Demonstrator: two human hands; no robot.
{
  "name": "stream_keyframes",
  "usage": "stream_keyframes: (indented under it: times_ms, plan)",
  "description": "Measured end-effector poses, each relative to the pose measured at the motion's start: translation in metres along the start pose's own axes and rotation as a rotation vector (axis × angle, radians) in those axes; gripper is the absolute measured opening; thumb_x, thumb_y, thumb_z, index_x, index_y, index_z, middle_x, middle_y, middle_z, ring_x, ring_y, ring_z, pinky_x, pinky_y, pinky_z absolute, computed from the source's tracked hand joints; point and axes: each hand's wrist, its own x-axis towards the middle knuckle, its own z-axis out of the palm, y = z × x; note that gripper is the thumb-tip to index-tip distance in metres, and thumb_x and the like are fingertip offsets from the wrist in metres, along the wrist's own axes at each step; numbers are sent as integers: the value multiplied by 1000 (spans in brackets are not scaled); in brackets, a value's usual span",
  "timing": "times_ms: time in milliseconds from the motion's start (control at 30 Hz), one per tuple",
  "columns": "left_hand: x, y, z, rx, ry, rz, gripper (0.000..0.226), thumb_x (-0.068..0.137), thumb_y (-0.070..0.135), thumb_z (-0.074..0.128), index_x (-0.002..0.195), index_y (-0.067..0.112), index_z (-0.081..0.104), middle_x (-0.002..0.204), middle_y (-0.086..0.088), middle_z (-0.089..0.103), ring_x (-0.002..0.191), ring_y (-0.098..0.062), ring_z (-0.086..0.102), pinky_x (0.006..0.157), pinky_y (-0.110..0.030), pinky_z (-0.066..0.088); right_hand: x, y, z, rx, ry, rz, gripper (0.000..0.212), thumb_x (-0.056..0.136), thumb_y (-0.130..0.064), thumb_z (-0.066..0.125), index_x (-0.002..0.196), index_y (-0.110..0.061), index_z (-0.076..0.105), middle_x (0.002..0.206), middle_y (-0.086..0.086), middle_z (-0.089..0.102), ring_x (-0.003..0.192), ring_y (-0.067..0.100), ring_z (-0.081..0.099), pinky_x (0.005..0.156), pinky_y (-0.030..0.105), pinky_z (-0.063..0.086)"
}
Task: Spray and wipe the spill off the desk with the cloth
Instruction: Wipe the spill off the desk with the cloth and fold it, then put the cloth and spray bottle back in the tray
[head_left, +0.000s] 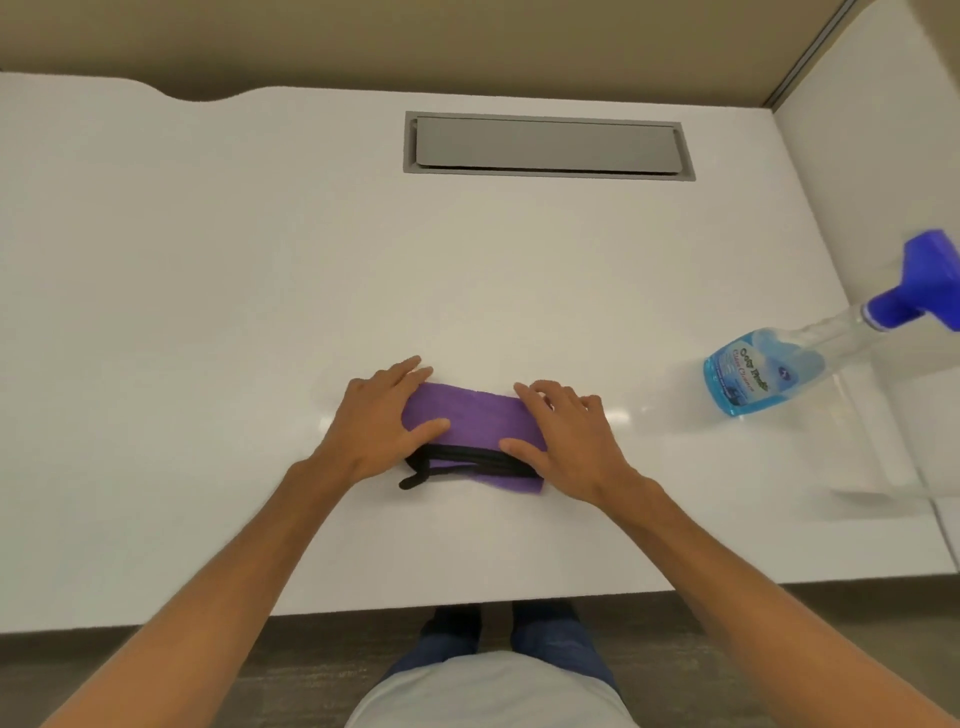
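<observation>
A purple cloth (470, 421) with a black edge lies folded on the white desk (208, 312), near the front middle. My left hand (382, 421) rests flat on its left end, fingers spread. My right hand (563, 434) lies flat on its right end, thumb over the black edge. Both hands press on the cloth; neither closes around it. A clear spray bottle (769, 369) of blue liquid with a blue trigger head stands at the right, apart from both hands. I see no distinct spill, only faint glare around the cloth.
A grey cable hatch (548, 145) is set into the desk at the back. A white side panel (883, 156) rises along the right edge, a beige wall behind. The desk's front edge runs just before my legs.
</observation>
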Motion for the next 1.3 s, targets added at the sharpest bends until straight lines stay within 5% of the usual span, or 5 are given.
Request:
stream_keyframes:
  times_ms: [267, 467, 800, 1033, 1300]
  plan:
    - [22, 16, -2, 112, -119, -76, 55, 76, 56, 79, 111, 17, 62, 103, 0, 50, 100, -22, 48, 85, -35, 41, 3, -9, -10, 142, -43, 173, 53, 81, -54, 72, 115, -16, 57, 113, 3, 52, 107, 25, 47, 88, 39, 39]
    - [6, 35, -8, -99, -70, -137, 32, 84, 40, 79, 94, 24, 53, 78, 6, 60, 75, -23, 61, 62, -32, 42, -19, -3, -25, 407, 17, 207, 30, 88, -31, 69, 98, -23, 42, 87, -4, 57, 78, 24, 54, 65, 34, 41]
    - [-1, 136, -20, -218, 140, -173, 33, 76, 43, 84, 89, 25, 59, 76, 10, 66, 70, -14, 63, 60, -31, 48, -64, 45, -72, 623, 336, 382, 40, 86, -36, 75, 117, -29, 52, 95, -3, 67, 80, 15, 63, 74, 33, 57]
    - [-3, 209, -7, -232, 206, -79, 27, 78, 38, 83, 87, 27, 61, 71, 12, 67, 69, -12, 63, 60, -29, 47, -110, 92, -91, 647, 482, 399, 46, 85, -32, 77, 126, -19, 61, 116, -3, 65, 107, 7, 52, 97, 31, 55]
    - [4, 290, 16, -275, 168, 45, 28, 78, 39, 84, 90, 29, 61, 74, 15, 67, 71, -8, 64, 66, -29, 51, -163, 157, -111, 657, 552, 477, 36, 83, -32, 79, 114, -19, 65, 104, -6, 70, 88, 5, 62, 76, 0, 44]
